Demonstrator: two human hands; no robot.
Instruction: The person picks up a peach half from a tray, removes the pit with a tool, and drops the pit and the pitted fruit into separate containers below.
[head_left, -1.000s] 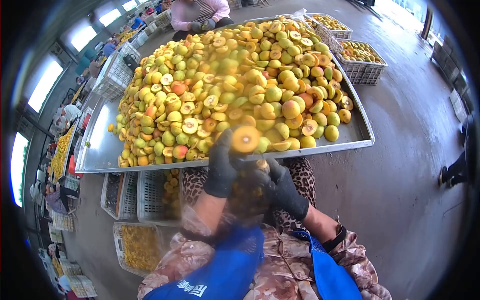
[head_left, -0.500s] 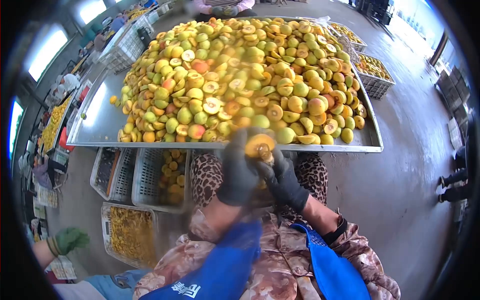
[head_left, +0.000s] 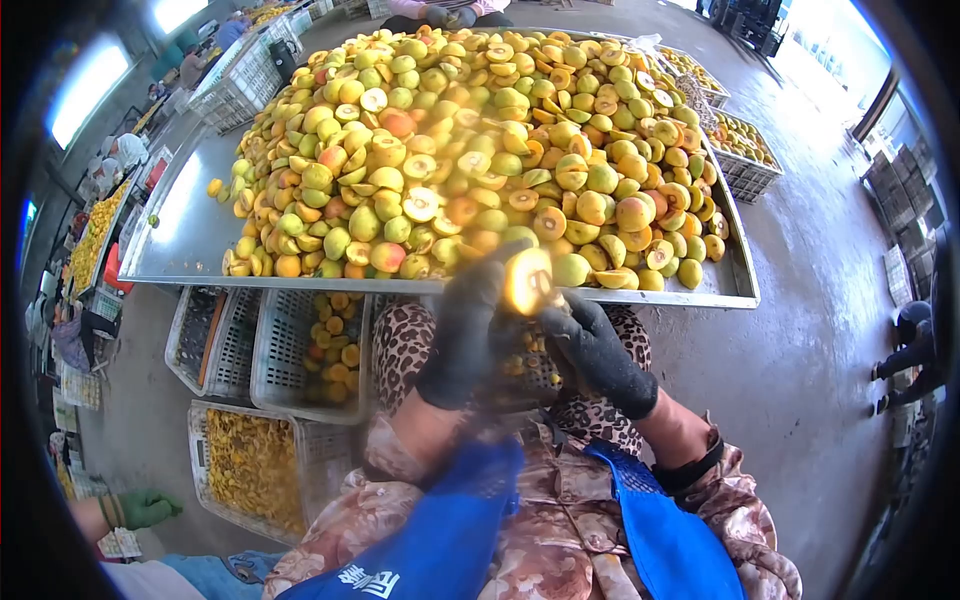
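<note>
In the head view a halved yellow peach (head_left: 528, 281), cut face up and glaring in the light, is held in my left hand (head_left: 462, 335), which wears a dark glove. My right hand (head_left: 597, 352), also gloved, is closed just beside the fruit's lower edge. Whatever its fingers grip is hidden. Below and between the hands, small yellow scraps (head_left: 533, 368) show over a dark container between my knees. Directly ahead, a large heap of halved and whole peaches (head_left: 440, 150) covers much of a metal tray table (head_left: 180, 235). A blur lies over the middle of the view.
To the left below the table stand plastic crates, one with peach halves (head_left: 335, 345) and one with yellow scraps (head_left: 252, 460). A co-worker's green-gloved hand (head_left: 148, 508) is at lower left. Another person's gloved hands (head_left: 450, 17) are across the table. Filled crates (head_left: 745, 150) stand at right.
The peach half has tilted up and moved slightly higher in my left hand. My right hand has shifted right and a little away from it. The view has turned slightly.
</note>
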